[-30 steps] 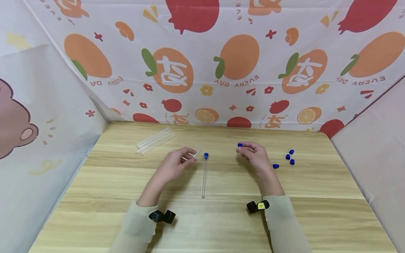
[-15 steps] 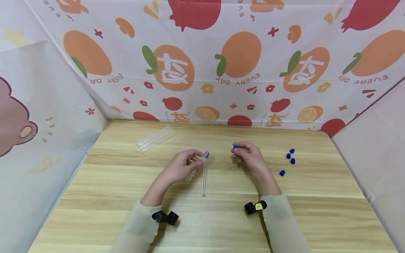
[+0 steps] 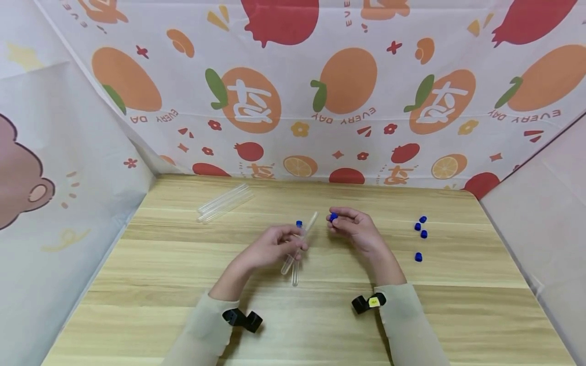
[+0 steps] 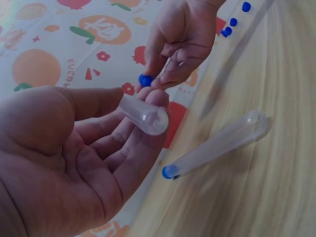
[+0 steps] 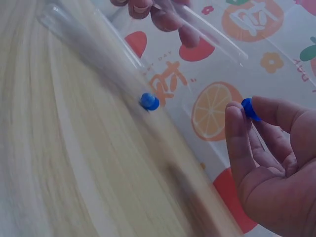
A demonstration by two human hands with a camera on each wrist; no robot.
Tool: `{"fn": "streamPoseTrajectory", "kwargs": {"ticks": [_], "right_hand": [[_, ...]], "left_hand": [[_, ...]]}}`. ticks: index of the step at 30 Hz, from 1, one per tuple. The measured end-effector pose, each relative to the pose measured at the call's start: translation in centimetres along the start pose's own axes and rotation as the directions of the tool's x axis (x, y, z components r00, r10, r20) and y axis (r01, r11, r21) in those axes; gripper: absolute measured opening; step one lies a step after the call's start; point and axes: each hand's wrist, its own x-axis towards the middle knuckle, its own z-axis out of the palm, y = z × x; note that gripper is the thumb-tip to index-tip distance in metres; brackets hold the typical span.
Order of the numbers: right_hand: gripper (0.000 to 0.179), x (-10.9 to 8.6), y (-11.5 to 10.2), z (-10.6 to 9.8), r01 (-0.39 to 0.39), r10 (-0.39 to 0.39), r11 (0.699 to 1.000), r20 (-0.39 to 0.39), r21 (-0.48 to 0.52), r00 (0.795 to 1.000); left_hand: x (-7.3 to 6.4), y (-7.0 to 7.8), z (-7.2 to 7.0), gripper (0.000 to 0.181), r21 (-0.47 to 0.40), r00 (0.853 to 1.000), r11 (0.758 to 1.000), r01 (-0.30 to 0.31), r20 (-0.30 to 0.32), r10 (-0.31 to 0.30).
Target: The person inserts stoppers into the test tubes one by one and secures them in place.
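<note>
My left hand [image 3: 276, 247] pinches a clear test tube [image 3: 312, 221] between thumb and fingers, its upper end slanting to the right. In the left wrist view the rounded bottom of this test tube [image 4: 154, 121] faces the camera. My right hand [image 3: 359, 229] pinches a small blue cap [image 3: 333, 217] between thumb and fingertips, a short way right of the tube's upper end. The right wrist view shows the blue cap [image 5: 250, 108] at the fingertips. Under the left hand a test tube with a blue cap [image 3: 295, 277] lies on the table, partly covered by the fingers.
Several loose clear test tubes [image 3: 224, 203] lie together at the back left of the wooden table [image 3: 151, 284]. Several blue caps [image 3: 417, 226] sit to the right, one blue cap [image 3: 418, 257] nearer the front. A fruit-printed cloth [image 3: 293, 101] hangs behind the table.
My left hand has moved right with the test tube, now over the capped tube. My right hand has come slightly left with its cap. One loose cap on the right has rolled right and forward.
</note>
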Motion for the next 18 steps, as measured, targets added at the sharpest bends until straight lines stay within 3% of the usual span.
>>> {"fn": "streamPoseTrajectory", "kwargs": {"ticks": [10, 18], "right_hand": [[0.047, -0.48, -0.47, 0.69, 0.005, -0.007, 0.999, 0.032, 0.05, 0.999], [0.037, -0.51, -0.56, 0.89, 0.032, -0.036, 0.997, 0.051, 0.066, 0.998]], "left_hand": [[0.07, -0.18, 0.64, 0.039, -0.047, 0.995, 0.997, 0.057, 0.08, -0.053], [0.03, 0.09, 0.82, 0.038, -0.062, 0.993, 0.997, 0.054, 0.109, -0.047]]}}
